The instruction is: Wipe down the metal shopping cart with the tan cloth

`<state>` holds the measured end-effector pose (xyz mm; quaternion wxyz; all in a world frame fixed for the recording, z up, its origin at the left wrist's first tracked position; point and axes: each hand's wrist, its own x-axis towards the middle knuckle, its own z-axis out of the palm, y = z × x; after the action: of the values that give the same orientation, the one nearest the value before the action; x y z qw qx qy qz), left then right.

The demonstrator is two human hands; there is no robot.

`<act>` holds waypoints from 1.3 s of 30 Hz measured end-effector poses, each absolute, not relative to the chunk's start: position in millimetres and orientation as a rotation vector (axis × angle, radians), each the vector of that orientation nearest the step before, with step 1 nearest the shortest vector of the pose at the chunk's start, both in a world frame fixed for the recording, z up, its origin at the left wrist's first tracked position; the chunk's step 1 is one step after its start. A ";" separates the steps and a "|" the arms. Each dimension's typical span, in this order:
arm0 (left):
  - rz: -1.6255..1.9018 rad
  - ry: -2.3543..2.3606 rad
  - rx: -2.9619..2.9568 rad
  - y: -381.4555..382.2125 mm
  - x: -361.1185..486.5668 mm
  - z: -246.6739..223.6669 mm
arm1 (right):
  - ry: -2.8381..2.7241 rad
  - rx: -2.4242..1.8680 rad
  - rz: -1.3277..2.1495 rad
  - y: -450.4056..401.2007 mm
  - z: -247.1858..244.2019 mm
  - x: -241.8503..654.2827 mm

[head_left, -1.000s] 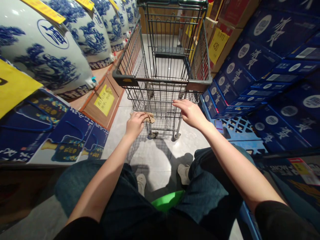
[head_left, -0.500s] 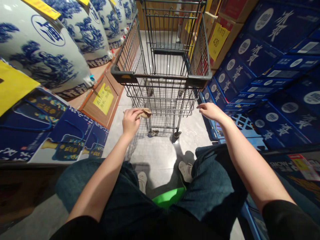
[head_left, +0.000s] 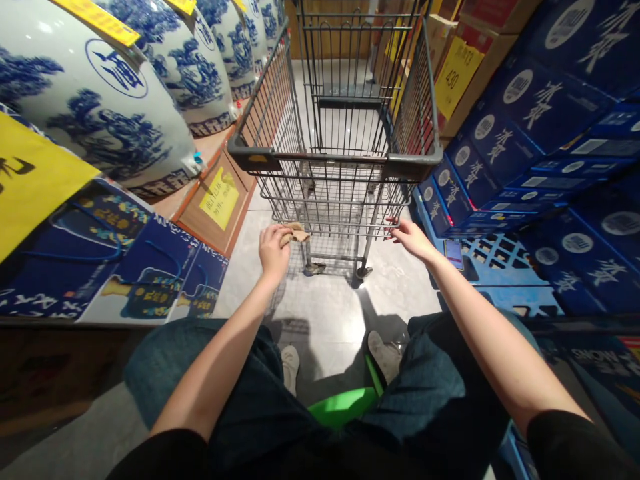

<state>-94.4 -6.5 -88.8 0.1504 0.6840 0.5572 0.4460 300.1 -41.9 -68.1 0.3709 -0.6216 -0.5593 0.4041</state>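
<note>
As I see it from the head camera, the only view here, a person sits with knees apart in a shop aisle, facing a dark wire shopping cart [head_left: 327, 160] that stands on the pale tiled floor [head_left: 333, 313]. The left hand [head_left: 274, 252] has its fingers closed around a crumpled tan cloth [head_left: 300, 233], which lies at the lower left corner of the cart's near end; whether the cloth presses on the wire there, I can't tell. The right hand [head_left: 411, 239] has its fingers loosely bent at the low wire on the cart's near right corner, though I can't make out whether they grip it or merely touch. Between the person's knees shows a bright green seat [head_left: 345, 407], with two light shoes [head_left: 289, 368] on the tiles just ahead of it. Along the left, big blue-and-white jars [head_left: 113, 130] stand in a row on a wooden stand [head_left: 240, 220] with a yellow notice [head_left: 220, 200] on its side, and blue gift boxes [head_left: 150, 263] sit nearer the person's left knee. Over on the right, a phone [head_left: 454, 254] lies on a blue plastic pallet [head_left: 505, 299], near the right forearm, beside tall stacks of dark blue cartons [head_left: 543, 97].
</note>
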 end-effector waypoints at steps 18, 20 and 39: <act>1.589 1.299 0.722 12.7 -72.9 -126.1 | -1.413 -1.550 1.020 -37.5 -75.7 301.0; 1.518 1.241 0.681 0.9 -61.1 -127.1 | -1.395 -1.556 1.017 -38.3 -74.4 301.5; 1.355 1.229 0.756 -9.6 -88.3 -100.2 | -1.297 -1.597 0.990 -36.3 -76.7 309.0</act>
<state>-88.3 -9.6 -100.2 0.5489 0.3193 0.5188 0.5723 309.0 -36.3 -76.7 0.4163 -0.6361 -0.5164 0.3942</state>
